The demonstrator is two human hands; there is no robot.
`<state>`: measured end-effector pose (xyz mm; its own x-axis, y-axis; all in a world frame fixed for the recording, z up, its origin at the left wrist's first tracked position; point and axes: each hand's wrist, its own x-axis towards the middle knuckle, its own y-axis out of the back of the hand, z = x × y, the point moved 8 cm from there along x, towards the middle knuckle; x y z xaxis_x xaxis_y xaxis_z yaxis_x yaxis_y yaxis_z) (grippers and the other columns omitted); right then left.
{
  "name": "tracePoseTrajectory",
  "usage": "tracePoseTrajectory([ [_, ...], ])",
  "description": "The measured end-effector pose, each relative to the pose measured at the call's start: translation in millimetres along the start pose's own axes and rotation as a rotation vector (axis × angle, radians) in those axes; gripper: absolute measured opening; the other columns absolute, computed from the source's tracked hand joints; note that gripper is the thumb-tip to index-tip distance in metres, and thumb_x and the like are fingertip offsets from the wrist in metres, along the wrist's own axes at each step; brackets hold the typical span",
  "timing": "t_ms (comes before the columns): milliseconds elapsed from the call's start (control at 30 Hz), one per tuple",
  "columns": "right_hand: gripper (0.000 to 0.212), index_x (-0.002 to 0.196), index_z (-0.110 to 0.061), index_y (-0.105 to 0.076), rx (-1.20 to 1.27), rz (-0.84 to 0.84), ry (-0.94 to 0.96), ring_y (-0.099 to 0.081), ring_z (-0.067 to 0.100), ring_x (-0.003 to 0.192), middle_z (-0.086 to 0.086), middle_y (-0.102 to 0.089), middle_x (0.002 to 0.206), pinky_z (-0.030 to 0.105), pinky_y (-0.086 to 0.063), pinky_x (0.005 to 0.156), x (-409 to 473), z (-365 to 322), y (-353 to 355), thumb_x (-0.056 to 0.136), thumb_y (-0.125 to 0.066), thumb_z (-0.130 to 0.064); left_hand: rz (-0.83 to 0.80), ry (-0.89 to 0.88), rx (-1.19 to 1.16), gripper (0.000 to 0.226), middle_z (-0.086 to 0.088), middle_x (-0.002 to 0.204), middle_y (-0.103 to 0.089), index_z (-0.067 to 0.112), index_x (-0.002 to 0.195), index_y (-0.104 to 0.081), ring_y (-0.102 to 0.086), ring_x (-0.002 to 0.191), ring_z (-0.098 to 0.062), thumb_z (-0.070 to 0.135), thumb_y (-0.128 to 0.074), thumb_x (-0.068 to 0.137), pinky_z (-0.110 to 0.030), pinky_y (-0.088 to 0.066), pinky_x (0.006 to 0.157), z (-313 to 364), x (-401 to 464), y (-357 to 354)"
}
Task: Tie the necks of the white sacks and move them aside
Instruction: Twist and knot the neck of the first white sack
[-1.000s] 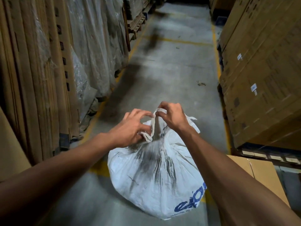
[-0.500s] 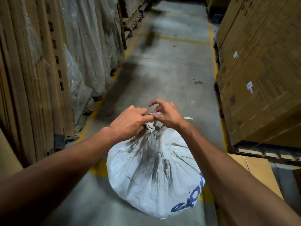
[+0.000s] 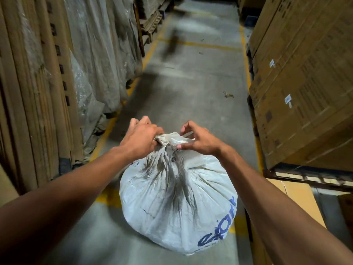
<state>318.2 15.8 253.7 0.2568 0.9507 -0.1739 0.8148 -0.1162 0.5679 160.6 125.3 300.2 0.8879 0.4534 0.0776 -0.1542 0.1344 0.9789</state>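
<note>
Both hands grip the bunched neck [image 3: 171, 139] of the white sack [image 3: 177, 205] on the floor [image 3: 191, 88]: left hand [image 3: 140, 139] clenched, right hand [image 3: 200, 141] pinching.

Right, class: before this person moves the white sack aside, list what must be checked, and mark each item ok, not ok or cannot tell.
1. Neck of the white sack gathered: ok, bunched tight.
2. Left hand grip on the neck: ok, fist closed on it.
3. Right hand grip: ok, pinching the loose end.
4. Knot finished: cannot tell, hands hide it.
5. Sack resting on the floor: ok.
6. Aisle ahead clear: not ok, small debris lies there.
</note>
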Motion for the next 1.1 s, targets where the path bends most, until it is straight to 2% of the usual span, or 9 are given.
tracePoseTrajectory([
  [100, 0.029, 0.089, -0.035, -0.068, -0.203, -0.019, 0.055, -0.068, 0.016, 0.109, -0.004, -0.073, 0.122, 0.035, -0.054, 0.098, -2.3, -6.6, -3.4, 0.079, -0.09, -0.049, -0.011, -0.01, 0.005, 0.017, 0.017, 0.094, -0.066, 0.037, 0.108, -0.072, -0.046, 0.11, -0.015, 0.038, -0.076, 0.091, -0.04, -0.03, 0.091, -3.8, -4.4, 0.5],
  [233, 0.042, 0.115, -0.006, -0.078, -0.398, -0.03, 0.127, -0.065, 0.024, 0.122, 0.007, -0.068, 0.139, 0.028, -0.045, 0.104, -6.9, -3.4, -14.4, 0.091, -0.082, -0.041, -0.033, 0.012, 0.007, 0.022, 0.019, 0.095, -0.062, 0.037, 0.11, -0.07, -0.051, 0.112, -0.016, 0.029, -0.075, 0.091, -0.037, -0.029, 0.089, -9.3, -10.1, -0.7],
  [433, 0.027, 0.093, -0.009, -0.077, -0.506, 0.025, 0.045, -0.066, 0.035, 0.096, 0.011, -0.072, 0.099, 0.043, -0.051, 0.087, -7.0, 22.5, -12.0, 0.098, -0.073, -0.035, -0.057, 0.007, -0.014, 0.027, 0.016, 0.098, -0.067, 0.036, 0.112, -0.072, -0.055, 0.109, -0.016, 0.023, -0.078, 0.089, -0.036, -0.034, 0.091, -10.7, -12.9, -2.8],
  [500, 0.027, 0.106, -0.01, -0.078, -0.52, 0.022, 0.031, -0.067, 0.036, 0.104, 0.011, -0.072, 0.107, 0.038, -0.05, 0.091, -5.5, 26.0, -9.1, 0.096, -0.076, -0.035, -0.059, 0.01, -0.045, 0.027, 0.017, 0.094, -0.064, 0.035, 0.108, -0.072, -0.057, 0.106, -0.016, 0.021, -0.079, 0.087, -0.035, -0.036, 0.09, -11.0, -12.5, -4.5],
  [633, 0.06, 0.142, -0.01, -0.063, -0.401, -0.144, -0.03, -0.065, 0.027, 0.126, 0.01, -0.069, 0.139, 0.026, -0.044, 0.105, -10.0, 30.3, -12.8, 0.094, -0.078, -0.043, -0.066, 0.017, -0.091, 0.027, 0.018, 0.087, -0.06, 0.036, 0.098, -0.07, -0.06, 0.097, -0.015, 0.018, -0.081, 0.082, -0.034, -0.041, 0.083, -18.3, -14.7, -7.7],
  [767, 0.017, 0.105, -0.018, -0.072, -0.503, -0.18, 0.001, -0.066, 0.032, 0.097, 0.002, -0.073, 0.093, 0.033, -0.045, 0.086, -11.4, 28.7, -19.5, 0.099, -0.072, -0.034, -0.071, 0.01, -0.093, 0.026, 0.016, 0.087, -0.061, 0.035, 0.097, -0.069, -0.061, 0.094, -0.015, 0.016, -0.081, 0.082, -0.035, -0.044, 0.078, -19.1, -16.0, -7.5],
  [900, 0.035, 0.12, -0.013, -0.053, -0.333, -0.011, 0.001, -0.054, 0.03, 0.089, -0.001, -0.063, 0.094, 0.031, -0.033, 0.076, -14.0, 28.5, -4.6, 0.094, -0.077, -0.019, -0.054, 0.01, -0.091, 0.026, 0.014, 0.091, -0.065, 0.037, 0.101, -0.068, -0.065, 0.095, -0.017, 0.019, -0.08, 0.085, -0.035, -0.048, 0.075, -22.6, -16.8, -8.0],
  [1033, 0.058, 0.14, -0.014, -0.031, -0.259, 0.002, -0.02, -0.06, 0.036, 0.092, 0.014, -0.065, 0.096, 0.038, -0.043, 0.083, -14.5, 29.4, -3.7, 0.097, -0.066, -0.002, -0.046, 0.026, -0.106, 0.025, 0.014, 0.094, -0.067, 0.037, 0.103, -0.068, -0.065, 0.096, -0.018, 0.022, -0.081, 0.088, -0.035, -0.049, 0.075, -24.5, -17.5, -10.2],
  [1100, 0.056, 0.141, -0.015, -0.029, -0.214, 0.013, -0.023, -0.061, 0.035, 0.09, 0.018, -0.066, 0.093, 0.037, -0.044, 0.083, -14.7, 31.4, -1.3, 0.099, -0.064, -0.002, -0.048, 0.047, -0.123, 0.025, 0.015, 0.095, -0.067, 0.038, 0.104, -0.068, -0.065, 0.095, -0.019, 0.026, -0.082, 0.088, -0.036, -0.051, 0.075, -27.0, -19.0, -12.0],
])
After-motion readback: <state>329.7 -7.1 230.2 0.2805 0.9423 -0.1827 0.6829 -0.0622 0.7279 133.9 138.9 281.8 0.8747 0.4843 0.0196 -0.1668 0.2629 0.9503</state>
